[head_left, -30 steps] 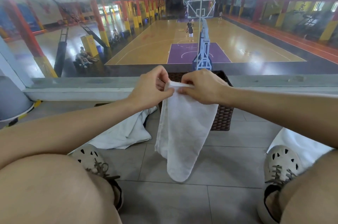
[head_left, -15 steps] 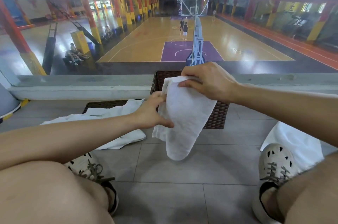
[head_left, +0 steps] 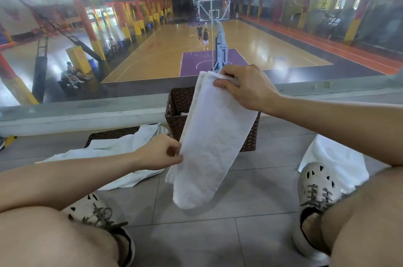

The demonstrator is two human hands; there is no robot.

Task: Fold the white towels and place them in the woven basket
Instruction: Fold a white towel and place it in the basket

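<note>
Fingers (head_left: 229,74) of the right hand (head_left: 248,92) are curled tight on the top end of a folded white towel (head_left: 213,140) and pinch it. The towel hangs down from them in one long strip. Its long side runs from the right fingers at the top, down and a little to the left. Its round bottom end points down at the grey floor (head_left: 250,201).

The left hand (head_left: 159,153) is lower. Its thumb and fingers pinch the left edge of the towel, about halfway down the strip.

A woven basket (head_left: 176,111) stands on the floor just behind the towel, on the far side of both hands, and the towel hides part of it. A heap of white cloth (head_left: 117,148) lies on the floor past the left hand. Another white cloth (head_left: 333,157) lies under the right arm, next to a pale shoe (head_left: 316,183).
</note>
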